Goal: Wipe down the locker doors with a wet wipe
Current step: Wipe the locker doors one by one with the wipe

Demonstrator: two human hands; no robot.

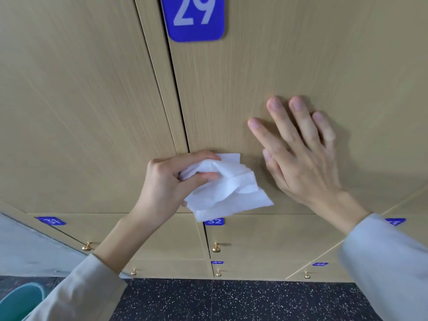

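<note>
Your left hand [166,181] has its grip closed on the white wet wipe [228,188]. Your thumb and fingers curl round the bunched top part, and the rest of the wipe hangs loose below. The wipe's top edge sits right by the bottom left corner of the locker door [289,66], beside the dark gap at the door's edge. You cannot tell if the wipe touches the wood.

Your right hand [298,156] has no grip on anything. Its fingers [278,117] are straight and spread out, lying flat on the same door, just to the right of the wipe.

From your head camera, this door is light wood with a blue number plate [194,17] at the top that reads 29. Under it is a row of smaller doors. One has a blue plate [215,221] that reads 32 and a small gold knob [216,247]. Both your sleeves are light grey. Down low you see a dark speckled floor [231,300] and, at the far left, part of a green bucket [20,300].
</note>
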